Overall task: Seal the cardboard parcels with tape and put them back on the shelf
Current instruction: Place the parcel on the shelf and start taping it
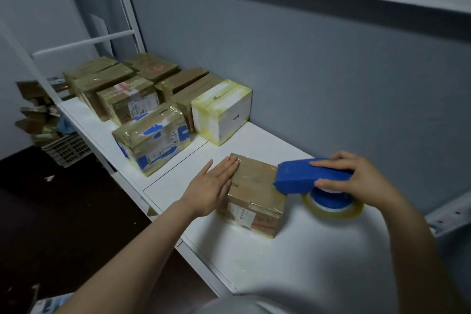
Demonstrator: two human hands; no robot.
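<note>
Parcel (pixel 254 186) of brown cardboard, small, lying on the white shelf (pixel 305 250) near its front edge, well apart from the other boxes. Held down by the left hand (pixel 214 186), laid flat on the left side of the top, fingers straight and close together, holding nothing. Right hand (pixel 356 178) wrapped around a blue tape dispenser (pixel 305 173), thumb low, fingers over the top. Front of the dispenser touching the right top edge of the parcel. Roll of clear tape (pixel 331 209) hanging under it, just beside the box.

Looks like the taping step, with shiny tape already across the top and sides. Start of a strip or end of one: cannot tell. Next move, most likely: keep the box from sliding, draw the dispenser along to lay the tape straight, rub it down, cut it, then push the parcel over to the others.

Counting now. One parcel under the hands. One dispenser, one roll. Further along the same shelf, a tight group of taped parcels (pixel 127 99): about eight, hard to be sure at the back. Seven brown ones, among them a parcel with blue patches (pixel 153 135) at the front, and one white box (pixel 229 112) with yellowish tape at the right. Past the shelf end, down low, a plastic basket (pixel 68 150) with brown cardboard bits piled above it.
</note>
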